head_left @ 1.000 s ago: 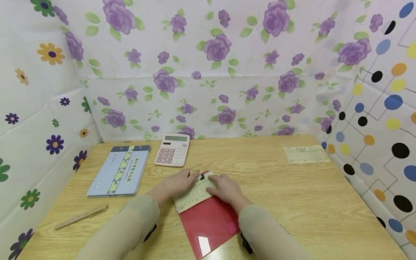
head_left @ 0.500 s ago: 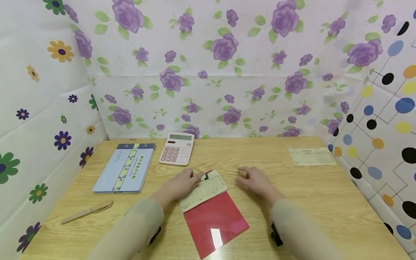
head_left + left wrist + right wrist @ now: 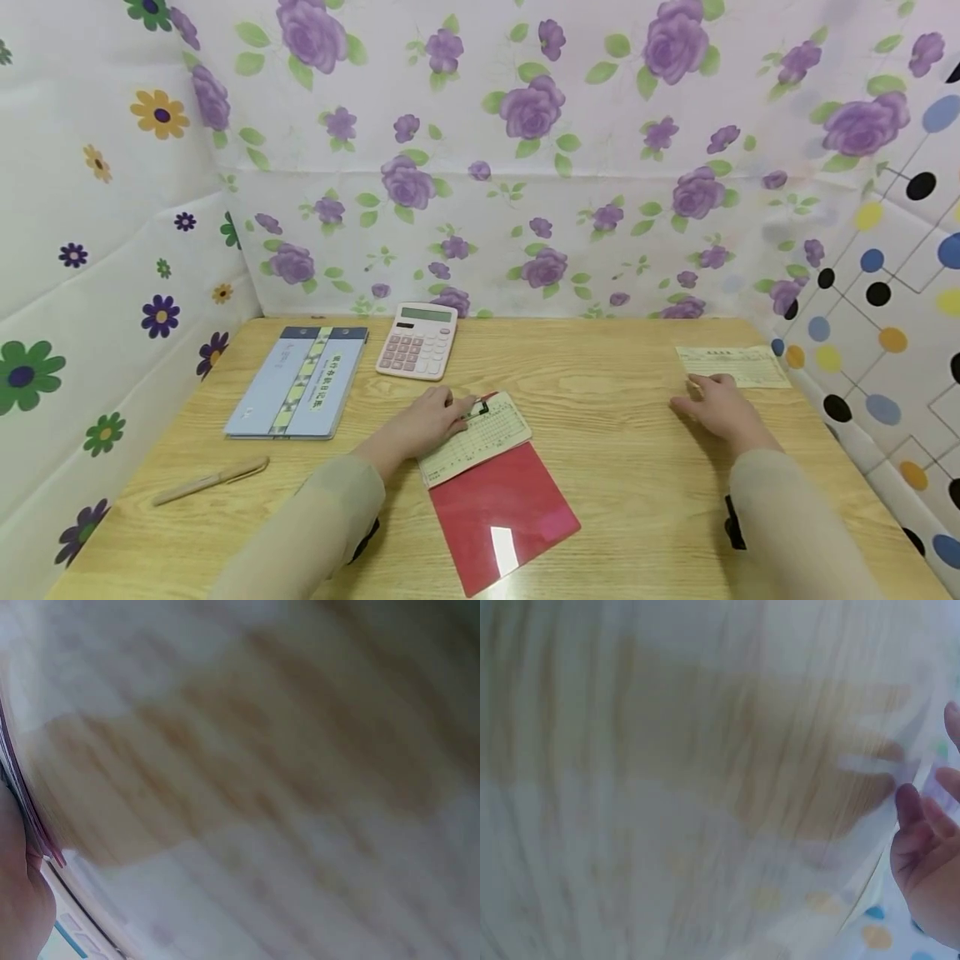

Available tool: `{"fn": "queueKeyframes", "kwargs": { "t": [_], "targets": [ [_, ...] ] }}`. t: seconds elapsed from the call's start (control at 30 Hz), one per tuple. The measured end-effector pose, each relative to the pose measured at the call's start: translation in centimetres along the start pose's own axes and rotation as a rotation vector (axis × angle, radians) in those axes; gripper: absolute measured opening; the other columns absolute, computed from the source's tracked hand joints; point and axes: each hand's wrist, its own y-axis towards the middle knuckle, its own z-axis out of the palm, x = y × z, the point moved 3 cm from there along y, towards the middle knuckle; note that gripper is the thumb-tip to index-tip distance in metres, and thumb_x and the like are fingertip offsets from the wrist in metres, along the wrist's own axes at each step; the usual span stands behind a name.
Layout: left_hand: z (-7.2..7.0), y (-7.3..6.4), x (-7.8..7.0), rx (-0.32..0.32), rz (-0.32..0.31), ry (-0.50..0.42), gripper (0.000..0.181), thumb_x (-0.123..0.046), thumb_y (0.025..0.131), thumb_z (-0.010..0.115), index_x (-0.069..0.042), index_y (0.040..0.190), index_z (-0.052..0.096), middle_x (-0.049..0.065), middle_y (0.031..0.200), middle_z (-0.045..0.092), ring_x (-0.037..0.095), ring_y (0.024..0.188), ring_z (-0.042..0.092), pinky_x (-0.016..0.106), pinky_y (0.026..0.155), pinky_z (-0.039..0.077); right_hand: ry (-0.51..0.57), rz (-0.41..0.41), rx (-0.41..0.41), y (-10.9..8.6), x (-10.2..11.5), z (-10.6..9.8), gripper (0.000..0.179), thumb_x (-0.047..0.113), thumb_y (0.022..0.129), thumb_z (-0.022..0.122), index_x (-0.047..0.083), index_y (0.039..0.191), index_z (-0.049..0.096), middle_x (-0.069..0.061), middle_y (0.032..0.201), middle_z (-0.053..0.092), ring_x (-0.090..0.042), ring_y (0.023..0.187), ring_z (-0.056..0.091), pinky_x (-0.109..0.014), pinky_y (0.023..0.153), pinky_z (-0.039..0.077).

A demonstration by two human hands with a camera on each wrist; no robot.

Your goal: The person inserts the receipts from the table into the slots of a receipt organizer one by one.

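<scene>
In the head view my left hand [image 3: 426, 423] rests on the upper left edge of a pad of printed paper slips [image 3: 480, 437], its thumb side near the small black clip [image 3: 482, 407]. The slips lie on a glossy red folder or board [image 3: 504, 517] set at an angle on the table. My right hand [image 3: 722, 410] is over the right side of the table, its fingers loosely bent and holding nothing. Its fingertips are by the lower left edge of a single printed slip [image 3: 738, 367]. In the right wrist view the fingers of that hand [image 3: 928, 844] are spread apart.
A pink and white calculator [image 3: 418, 340] lies behind the left hand. Left of it is a pale blue ledger book [image 3: 298, 383] with a paper band. A tan pen [image 3: 212, 481] lies at the front left. Patterned cloth [image 3: 480, 217] walls in the wooden table [image 3: 607, 467].
My right hand has let go of the pad and moved right, to beside the single slip. The left hand stays on the pad. The head view has turned slightly left.
</scene>
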Motion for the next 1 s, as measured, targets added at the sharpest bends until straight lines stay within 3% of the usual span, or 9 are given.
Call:
{"fn": "queueKeyframes", "kwargs": {
  "t": [0.13, 0.3, 0.63, 1.0],
  "targets": [
    [0.1, 0.1, 0.0, 0.012, -0.015, -0.015, 0.050, -0.033, 0.099, 0.047, -0.019, 0.145, 0.038, 0.006, 0.101, 0.041, 0.019, 0.088, 0.038, 0.033, 0.077, 0.038, -0.039, -0.017, 0.011, 0.1, -1.4, 0.1, 0.084, 0.055, 0.091, 0.050, -0.011, 0.139, 0.032, -0.043, 0.133, 0.022, -0.060, 0.117, 0.029, -0.067, 0.091, 0.028],
    [0.1, 0.1, -0.1, 0.015, -0.024, -0.027, 0.050, -0.034, 0.098, 0.048, -0.018, 0.145, 0.037, 0.006, 0.101, 0.041, 0.019, 0.088, 0.037, 0.033, 0.076, 0.038, -0.048, -0.056, 0.027, 0.2, -1.7, 0.4, 0.079, 0.052, 0.091, 0.052, -0.012, 0.137, 0.036, -0.042, 0.131, 0.025, -0.059, 0.114, 0.034, -0.066, 0.090, 0.030],
    [-0.1, 0.2, -0.2, 0.006, -0.017, -0.023, 0.050, -0.033, 0.098, 0.049, -0.017, 0.145, 0.038, 0.005, 0.098, 0.039, 0.018, 0.085, 0.036, 0.032, 0.073, 0.036, -0.014, -0.117, 0.083, -1.4, 0.2, 0.7, 0.073, 0.047, 0.093, 0.053, -0.011, 0.135, 0.040, -0.041, 0.126, 0.030, -0.056, 0.113, 0.037, -0.064, 0.089, 0.033],
    [0.3, 0.2, -0.1, 0.009, -0.021, 0.004, 0.049, -0.034, 0.099, 0.046, -0.020, 0.145, 0.037, 0.003, 0.097, 0.039, 0.017, 0.086, 0.037, 0.032, 0.076, 0.038, -0.014, -0.188, 0.067, -3.9, 2.9, 2.8, 0.066, 0.043, 0.091, 0.058, -0.005, 0.135, 0.045, -0.026, 0.118, 0.040, -0.038, 0.103, 0.050, -0.054, 0.082, 0.041]
  ]
}}
